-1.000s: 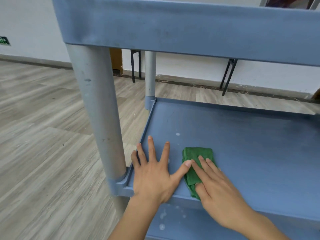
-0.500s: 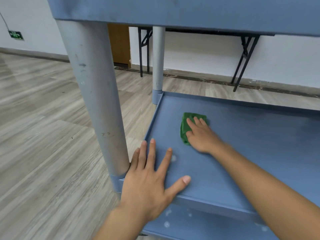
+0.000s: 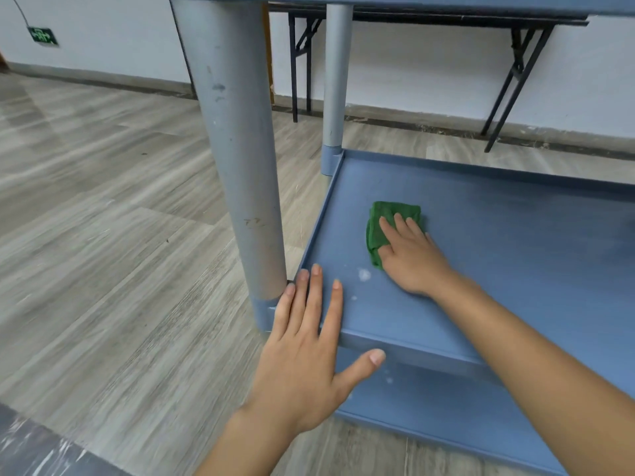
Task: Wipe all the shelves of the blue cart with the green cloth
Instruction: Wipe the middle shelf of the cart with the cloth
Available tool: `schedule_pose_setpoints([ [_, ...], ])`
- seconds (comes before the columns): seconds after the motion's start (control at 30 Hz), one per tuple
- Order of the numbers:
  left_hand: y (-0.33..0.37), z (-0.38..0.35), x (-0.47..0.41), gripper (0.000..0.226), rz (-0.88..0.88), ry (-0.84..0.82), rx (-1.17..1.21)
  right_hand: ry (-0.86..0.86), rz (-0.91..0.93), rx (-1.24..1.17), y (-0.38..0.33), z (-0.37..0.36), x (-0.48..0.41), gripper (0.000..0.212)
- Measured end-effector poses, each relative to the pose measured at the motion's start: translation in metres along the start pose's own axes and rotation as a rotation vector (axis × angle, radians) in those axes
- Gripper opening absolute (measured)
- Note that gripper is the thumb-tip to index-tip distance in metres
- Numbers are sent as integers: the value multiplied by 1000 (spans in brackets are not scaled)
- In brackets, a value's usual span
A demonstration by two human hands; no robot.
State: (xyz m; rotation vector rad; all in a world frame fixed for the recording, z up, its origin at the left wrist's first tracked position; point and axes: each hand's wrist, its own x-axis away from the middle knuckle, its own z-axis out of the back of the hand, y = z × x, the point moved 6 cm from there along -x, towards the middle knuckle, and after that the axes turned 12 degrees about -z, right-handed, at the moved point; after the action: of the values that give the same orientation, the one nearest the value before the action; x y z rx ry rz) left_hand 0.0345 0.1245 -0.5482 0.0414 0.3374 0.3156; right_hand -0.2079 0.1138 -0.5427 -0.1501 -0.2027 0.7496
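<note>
The blue cart's middle shelf fills the right half of the view, with the top shelf's edge above and the bottom shelf below. A folded green cloth lies flat on the middle shelf near its left rim. My right hand presses down on the cloth with fingers laid over it. My left hand rests flat with fingers spread on the shelf's front left corner, beside the grey post. White specks mark the shelf between the two hands.
A second grey post stands at the shelf's far left corner. Wood-pattern floor spreads to the left. A folding table's black legs stand against the white wall behind the cart.
My right hand pushed the cloth away from the front edge toward the middle of the shelf. My left hand stayed at the front left corner. The view has dropped lower.
</note>
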Motion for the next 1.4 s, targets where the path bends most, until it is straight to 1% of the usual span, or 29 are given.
schedule_pose_setpoints([
  [0.13,-10,11,20,79,-147,128,260,47,57,-35,-1,-9,96,63],
  [0.2,-15,22,32,68,-191,238,298,62,60,-44,1,-12,134,62],
  [0.3,-16,49,40,54,-218,474,133,31,27,-76,3,-12,149,60],
  [0.37,-20,70,35,58,-153,587,3,30,26,-38,-3,-9,143,60],
  [0.4,-22,79,28,65,-111,603,-41,32,29,-12,-5,-9,138,61],
  [0.47,-29,90,8,75,-58,564,-70,21,30,22,-9,-9,125,62],
  [0.53,-31,92,-11,80,-32,508,-34,-16,29,25,-13,-9,106,64],
  [0.63,-37,91,-20,87,52,505,-6,-56,36,15,-23,-8,68,64],
  [0.83,-39,86,-21,89,69,552,-37,-53,21,-4,-48,2,-10,64],
  [1.0,-39,85,-21,87,75,527,-50,6,-7,-36,-61,5,-37,64],
  [1.1,-39,84,-21,87,81,517,-55,-8,-1,-39,-60,2,-24,63],
  [1.17,-39,83,-21,88,85,510,-51,-23,24,-42,-59,-3,-1,62],
  [1.23,-40,83,-21,90,93,500,-50,-29,64,-57,-58,-8,36,63],
  [1.33,-39,86,-19,88,86,492,-51,8,144,-89,-55,-16,104,63],
  [1.4,-38,88,-17,87,82,493,-50,23,161,-107,-54,-19,142,63],
])
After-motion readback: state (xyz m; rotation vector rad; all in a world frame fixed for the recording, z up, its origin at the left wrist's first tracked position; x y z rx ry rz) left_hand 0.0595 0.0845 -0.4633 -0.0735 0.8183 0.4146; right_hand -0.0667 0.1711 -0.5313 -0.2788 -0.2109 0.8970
